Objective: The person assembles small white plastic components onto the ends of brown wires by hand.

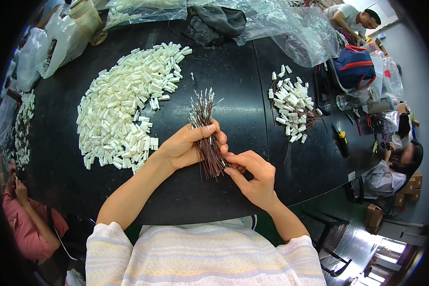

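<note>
A bundle of thin brown wires [209, 157] with silvery metal tips is gripped in my left hand [181, 148], its thumb pressed across the front. Most of the metal tips fan out above the fist, and the loose wire ends hang below. My right hand [255, 178] is closed in a pinch at the bundle's lower right side, on a wire whose end is partly hidden by the fingertips. To the left of the bundle spreads a large heap of white rectangular connector housings [124, 105]. A smaller pile of white housings with brown wires attached [293, 107] lies to the right.
On the black table [233, 71] lie a dark cloth [212, 24] and clear plastic bags [310, 38] at the back. A navy bag with red trim [352, 66], a glass jar [357, 97] and a yellow-black tool [342, 138] are at the right. Other people sit around the table.
</note>
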Demonstrator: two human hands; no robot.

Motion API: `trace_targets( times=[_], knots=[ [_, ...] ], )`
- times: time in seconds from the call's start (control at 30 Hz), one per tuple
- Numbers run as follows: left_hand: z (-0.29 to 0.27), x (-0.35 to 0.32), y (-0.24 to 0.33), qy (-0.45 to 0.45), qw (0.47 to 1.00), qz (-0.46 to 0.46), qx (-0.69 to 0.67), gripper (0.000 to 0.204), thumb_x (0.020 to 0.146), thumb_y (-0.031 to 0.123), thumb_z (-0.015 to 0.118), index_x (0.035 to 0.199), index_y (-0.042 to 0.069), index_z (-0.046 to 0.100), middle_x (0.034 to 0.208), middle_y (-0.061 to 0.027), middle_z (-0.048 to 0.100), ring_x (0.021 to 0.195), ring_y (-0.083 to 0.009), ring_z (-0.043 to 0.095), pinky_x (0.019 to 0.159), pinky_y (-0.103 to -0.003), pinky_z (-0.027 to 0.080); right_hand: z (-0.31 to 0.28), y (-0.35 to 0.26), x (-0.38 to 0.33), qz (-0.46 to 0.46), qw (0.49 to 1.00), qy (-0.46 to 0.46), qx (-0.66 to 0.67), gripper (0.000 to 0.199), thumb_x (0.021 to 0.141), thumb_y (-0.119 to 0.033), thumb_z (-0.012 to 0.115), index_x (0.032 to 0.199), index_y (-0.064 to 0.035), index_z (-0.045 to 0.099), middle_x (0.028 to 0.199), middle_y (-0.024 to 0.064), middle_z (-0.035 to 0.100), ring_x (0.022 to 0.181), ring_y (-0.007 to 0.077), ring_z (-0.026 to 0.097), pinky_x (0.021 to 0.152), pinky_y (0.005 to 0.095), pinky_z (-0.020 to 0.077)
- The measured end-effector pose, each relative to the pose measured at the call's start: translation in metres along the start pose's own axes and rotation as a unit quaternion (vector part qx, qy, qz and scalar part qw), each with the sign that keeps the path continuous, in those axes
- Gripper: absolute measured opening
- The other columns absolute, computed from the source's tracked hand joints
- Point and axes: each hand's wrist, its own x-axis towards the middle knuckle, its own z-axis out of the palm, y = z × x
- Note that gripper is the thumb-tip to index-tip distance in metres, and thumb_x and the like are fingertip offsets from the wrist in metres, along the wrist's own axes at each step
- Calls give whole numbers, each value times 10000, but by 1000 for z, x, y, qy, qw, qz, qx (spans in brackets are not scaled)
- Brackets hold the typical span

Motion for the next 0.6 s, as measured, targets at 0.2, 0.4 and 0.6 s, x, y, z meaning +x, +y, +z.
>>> trace_targets(
  times=[0.2, 0.4, 0.6],
  knots=[
    [1, 0, -1, -10, 1000, 6, -19, 110, 913, 143, 473, 938, 46, 517, 876, -126, 604, 850, -265, 624, 749, -386, 529, 0, 1, -1, -29, 999, 2, -27, 233, 686, 48, 686, 903, 10, 610, 787, 101, 604, 537, 145, 570, 469, 240, 445],
    [-1, -1, -1, -13, 1000, -1, -16, 126, 922, 158, 453, 957, 47, 501, 898, -125, 587, 868, -260, 590, 777, -382, 500, 1, 1, -1, -73, 995, -5, -66, 242, 674, 67, 692, 899, 21, 618, 767, 104, 604, 575, 141, 587, 491, 228, 464],
    [-2, 0, -1, -29, 999, -8, -15, 124, 924, 152, 447, 959, 47, 503, 905, -130, 590, 865, -262, 593, 791, -402, 501, 1, -1, -1, -83, 993, 16, -87, 249, 666, 57, 683, 898, 11, 605, 750, 101, 589, 566, 193, 585, 478, 272, 461]
  ],
)
